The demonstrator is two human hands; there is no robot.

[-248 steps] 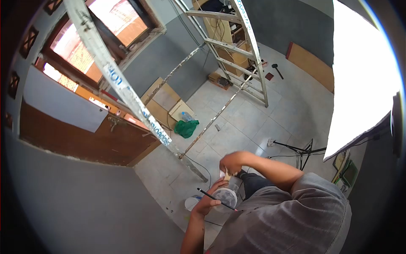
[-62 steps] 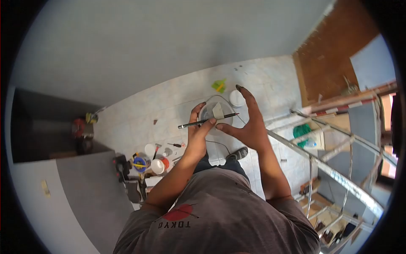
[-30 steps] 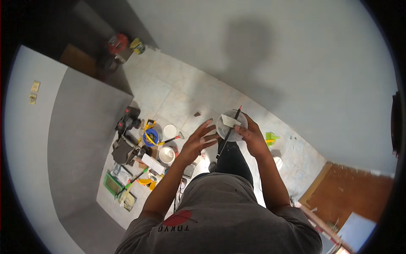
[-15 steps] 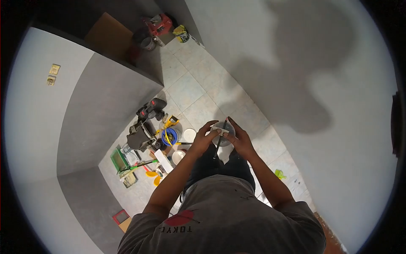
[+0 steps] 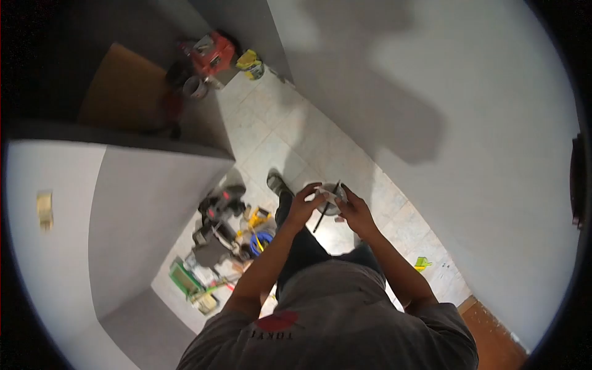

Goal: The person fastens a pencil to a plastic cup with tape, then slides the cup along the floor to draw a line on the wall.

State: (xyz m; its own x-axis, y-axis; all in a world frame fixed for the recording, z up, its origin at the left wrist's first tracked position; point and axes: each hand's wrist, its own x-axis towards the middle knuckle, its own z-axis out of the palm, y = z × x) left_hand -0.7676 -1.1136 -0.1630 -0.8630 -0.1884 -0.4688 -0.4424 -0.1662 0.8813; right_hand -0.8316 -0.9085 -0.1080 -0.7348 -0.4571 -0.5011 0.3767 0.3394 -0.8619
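Both hands are together in front of my thighs, around a round greyish tub point(image 5: 333, 208). My left hand point(image 5: 300, 208) is closed at its left side, and my right hand point(image 5: 356, 214) closes on the opposite side. Between the thumbs is a small, flat white piece point(image 5: 327, 196), blurred, whose kind I cannot make out. A thin dark stick point(image 5: 319, 222), like a pencil or brush handle, slants across the tub and sticks out below it. The fingers hide part of the tub's rim.
On the tiled floor point(image 5: 271, 145) at left lie power tools point(image 5: 222, 203), a blue bucket point(image 5: 262, 242) and a green tray point(image 5: 184, 277). A red machine point(image 5: 211, 54) and a yellow container point(image 5: 250, 64) stand farther off. The grey wall point(image 5: 481, 154) rises at right, with a lime-green object point(image 5: 422, 264) near its base.
My view has swung, and the floor things appear lower. My left foot now shows, stepped forward. Both hands keep the tub and stick; the white piece between the thumbs is tilted differently.
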